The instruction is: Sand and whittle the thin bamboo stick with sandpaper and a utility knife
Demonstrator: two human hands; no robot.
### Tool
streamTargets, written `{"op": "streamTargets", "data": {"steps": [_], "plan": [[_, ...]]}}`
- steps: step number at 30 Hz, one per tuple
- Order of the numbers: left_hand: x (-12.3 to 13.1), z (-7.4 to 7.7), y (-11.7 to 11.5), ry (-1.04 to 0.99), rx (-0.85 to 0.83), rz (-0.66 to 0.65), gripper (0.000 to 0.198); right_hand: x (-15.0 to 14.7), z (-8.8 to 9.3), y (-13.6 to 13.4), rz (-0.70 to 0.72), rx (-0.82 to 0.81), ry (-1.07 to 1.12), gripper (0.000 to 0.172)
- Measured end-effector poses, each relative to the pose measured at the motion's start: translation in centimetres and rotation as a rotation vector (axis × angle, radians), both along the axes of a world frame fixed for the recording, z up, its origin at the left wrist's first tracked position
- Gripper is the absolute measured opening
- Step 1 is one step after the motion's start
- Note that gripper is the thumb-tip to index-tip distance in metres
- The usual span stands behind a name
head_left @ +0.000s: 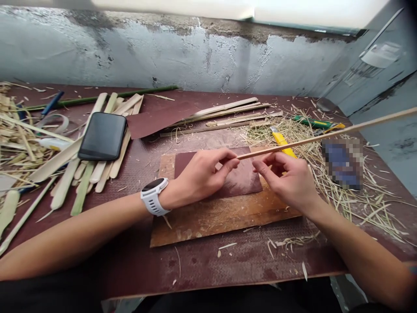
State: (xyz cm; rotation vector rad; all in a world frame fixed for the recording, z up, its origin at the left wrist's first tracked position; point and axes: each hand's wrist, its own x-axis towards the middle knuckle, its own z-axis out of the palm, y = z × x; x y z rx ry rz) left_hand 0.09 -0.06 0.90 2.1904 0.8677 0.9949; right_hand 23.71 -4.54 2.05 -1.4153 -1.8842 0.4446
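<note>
My left hand (202,174), with a white watch on its wrist, pinches the near end of a long thin bamboo stick (325,135) between thumb and fingers. My right hand (286,178) is curled around the same stick just to the right. The stick runs up and to the right, out past the table's edge. Both hands hover over a dark red sheet of sandpaper (241,180) that lies on a worn wooden board (208,217).
A black phone (102,135) rests on flat bamboo strips (81,174) at the left. A yellow utility knife (282,142) and a green-handled tool (312,122) lie among shavings (358,195) at the right. More strips (228,114) and another sandpaper sheet (156,121) lie at the back.
</note>
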Motion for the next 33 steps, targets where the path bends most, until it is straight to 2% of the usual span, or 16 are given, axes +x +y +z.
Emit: {"op": "streamTargets", "data": {"steps": [4, 5, 6, 7, 9, 13, 16, 19, 21, 23, 28, 33], "plan": [[-0.1, 0.6, 0.9, -0.089, -0.254, 0.019, 0.017, 0.5, 0.3, -0.4, -0.015, 0.658, -0.512, 0.015], [-0.1, 0.7, 0.9, -0.099, -0.303, -0.001, 0.018, 0.6, 0.4, -0.4, -0.012, 0.76, -0.6, 0.018], [0.0, 0.8, 0.8, -0.106, -0.353, -0.031, 0.019, 0.7, 0.5, -0.3, -0.005, 0.815, -0.675, 0.028], [0.0, 0.8, 0.7, -0.113, -0.405, -0.068, 0.021, 0.8, 0.5, -0.2, 0.011, 0.821, -0.739, 0.038], [0.0, 0.8, 0.4, -0.125, -0.497, -0.145, 0.024, 1.1, 0.4, 0.1, 0.074, 0.764, -0.818, 0.047], [0.0, 0.9, 0.1, -0.124, -0.516, -0.228, 0.024, 1.6, 0.0, 0.5, 0.154, 0.555, -0.804, 0.043], [-0.1, 0.6, 0.5, -0.109, -0.373, -0.223, 0.024, 1.7, 0.1, 0.4, 0.13, 0.373, -0.758, 0.043], [-0.3, -0.2, 0.9, -0.004, -0.102, -0.097, 0.023, 1.9, 0.3, 0.5, 0.095, 0.315, -0.737, 0.04], [-0.5, -0.8, 0.9, 0.158, 0.063, -0.016, 0.035, 2.0, 0.4, 0.6, 0.111, 0.293, -0.767, 0.042], [-0.7, -1.3, 0.9, 0.331, 0.167, -0.006, 0.052, 2.1, 0.2, 0.6, 0.14, 0.248, -0.82, 0.046], [-0.7, -1.9, 0.5, 0.585, 0.276, -0.057, 0.072, 2.0, -0.1, 0.4, 0.175, 0.094, -0.935, 0.048], [-0.6, -2.0, 0.6, 0.666, 0.291, -0.084, 0.079, 1.6, 0.2, 1.2, 0.121, 0.064, -0.976, 0.049]]}}
